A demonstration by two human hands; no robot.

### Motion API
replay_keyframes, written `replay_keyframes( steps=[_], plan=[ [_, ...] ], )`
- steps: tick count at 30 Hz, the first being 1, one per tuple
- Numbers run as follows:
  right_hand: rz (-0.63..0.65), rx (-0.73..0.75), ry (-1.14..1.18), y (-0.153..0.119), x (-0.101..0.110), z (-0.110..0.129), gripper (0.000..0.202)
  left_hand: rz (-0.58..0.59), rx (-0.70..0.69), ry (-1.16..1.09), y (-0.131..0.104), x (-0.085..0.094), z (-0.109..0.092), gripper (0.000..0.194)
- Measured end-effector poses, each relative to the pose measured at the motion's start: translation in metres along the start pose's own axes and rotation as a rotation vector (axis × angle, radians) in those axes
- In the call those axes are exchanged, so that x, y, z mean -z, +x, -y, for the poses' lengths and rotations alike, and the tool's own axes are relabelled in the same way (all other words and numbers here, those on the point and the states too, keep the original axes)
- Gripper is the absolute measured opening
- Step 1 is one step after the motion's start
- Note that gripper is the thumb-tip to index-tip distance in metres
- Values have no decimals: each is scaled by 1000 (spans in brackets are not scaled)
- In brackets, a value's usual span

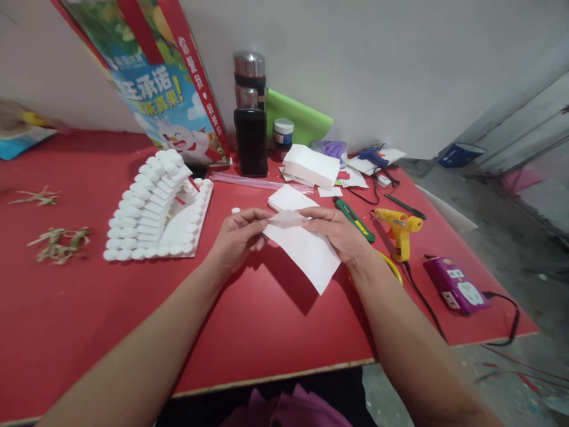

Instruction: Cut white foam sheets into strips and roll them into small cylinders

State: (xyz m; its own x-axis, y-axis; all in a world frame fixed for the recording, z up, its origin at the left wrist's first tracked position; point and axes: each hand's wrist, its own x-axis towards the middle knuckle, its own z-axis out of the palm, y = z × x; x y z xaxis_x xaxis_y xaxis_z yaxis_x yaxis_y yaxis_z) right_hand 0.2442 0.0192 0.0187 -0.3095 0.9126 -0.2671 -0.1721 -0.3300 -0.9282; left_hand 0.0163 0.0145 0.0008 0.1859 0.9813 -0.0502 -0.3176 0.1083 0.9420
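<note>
Between my two hands is a sheet of white paper (pixel 306 252), its far edge bent over and its near corner hanging above the red table. My left hand (pixel 242 234) pinches the paper's left corner between thumb and fingers. Along the far edge, my right hand (pixel 331 228) grips the same sheet, thumb on top. Just behind it lies a small stack of white paper (pixel 291 197). A green utility knife (pixel 354 219) rests beside my right hand. To the left of my left hand stands a white model staircase (pixel 155 210) edged with rounded white pieces.
On the right of the red table (pixel 275 332) are a yellow glue gun (pixel 400 228), a purple power strip (pixel 456 284) and trailing cords. A black case (pixel 251 142), a thermos (pixel 249 71) and a printed bag (pixel 164 89) stand at the back. Dry plant knots (pixel 62 243) lie left.
</note>
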Motion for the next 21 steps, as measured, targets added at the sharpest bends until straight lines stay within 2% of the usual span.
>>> replay_keyframes(
  steps=[4, 7, 10, 16, 21],
  plan=[
    [-38, 30, -49, 0, -3, 0, 17, 19, -12, 15, 0, 1, 1, 12],
    [-41, 64, -75, -2, -7, 3, 10, 6, -25, 12, -1, 0, -1, 12],
    [-30, 102, -136, -4, -10, 6, 9, 18, 23, -8, -3, -1, -4, 19],
    [-26, 141, -274, -9, -16, 7, 11, 148, 293, 6, -7, -5, -7, 51],
    [51, 152, -428, -14, -16, 11, 13, 257, 267, 103, -8, -4, -2, 42]
  ],
)
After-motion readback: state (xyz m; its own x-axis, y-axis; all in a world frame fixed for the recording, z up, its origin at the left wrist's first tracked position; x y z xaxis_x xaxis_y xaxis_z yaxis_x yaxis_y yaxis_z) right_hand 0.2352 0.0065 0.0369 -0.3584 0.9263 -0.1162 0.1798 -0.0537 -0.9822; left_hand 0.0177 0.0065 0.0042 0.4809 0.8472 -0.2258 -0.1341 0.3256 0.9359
